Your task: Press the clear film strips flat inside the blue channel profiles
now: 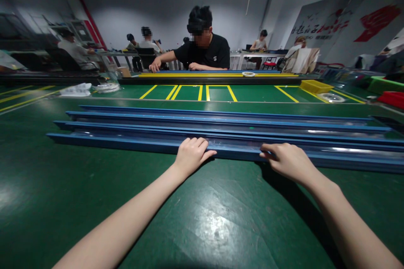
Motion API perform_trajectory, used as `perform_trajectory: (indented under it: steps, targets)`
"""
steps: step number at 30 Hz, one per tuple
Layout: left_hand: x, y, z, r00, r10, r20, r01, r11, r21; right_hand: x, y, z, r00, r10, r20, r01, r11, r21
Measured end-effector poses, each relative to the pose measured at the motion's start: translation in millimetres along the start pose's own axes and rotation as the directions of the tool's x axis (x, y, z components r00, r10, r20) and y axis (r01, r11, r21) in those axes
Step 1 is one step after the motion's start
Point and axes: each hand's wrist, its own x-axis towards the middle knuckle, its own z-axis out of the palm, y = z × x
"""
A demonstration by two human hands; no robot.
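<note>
Several long blue channels (126, 142) lie side by side across the green table in front of me. Their open sides face up, and something clear and shiny lies along the inside of the nearest one. My left hand (192, 153) is closed over the near wall of that channel, with the fingers hooked inside and the thumb along the outer face. Further right, my right hand (285, 160) has its fingers bent and pinched at the same near wall. Its fingertips are partly hidden by the hand.
The green table (78, 201) bears yellow tape lines (200, 92). Beyond are long yellow strips (205, 75), a yellow tray (315, 86), a clear roll (331, 98) and a white plastic bag (75, 90). A person in a black shirt (208, 52) works opposite.
</note>
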Motion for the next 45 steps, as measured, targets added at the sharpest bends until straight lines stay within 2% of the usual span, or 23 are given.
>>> perform_trajectory:
  steps: [8, 22, 39, 45]
  targets:
    - [1.3, 0.7, -0.5, 1.000, -0.021, 0.008, 0.021, 1.000, -0.004, 0.1, -0.1, -0.5, 1.000, -0.003, 0.006, 0.003, 1.000, -0.006]
    - [1.8, 0.8, -2.2, 0.998, -0.047, -0.043, 0.047, 0.999, -0.011, -0.1, -0.8, -1.8, 1.000, -0.002, 0.012, 0.002, 1.000, -0.005]
    - [1.9, 1.8, -4.1, 0.998, -0.065, -0.007, 0.065, 0.998, -0.009, -0.2, -1.2, -3.3, 1.000, -0.024, 0.012, 0.024, 1.000, -0.007]
    - [1.5, 0.8, -2.3, 0.999, -0.036, 0.003, 0.036, 0.999, -0.002, -0.7, -0.2, -2.6, 0.999, -0.034, 0.009, 0.034, 0.999, 0.000]
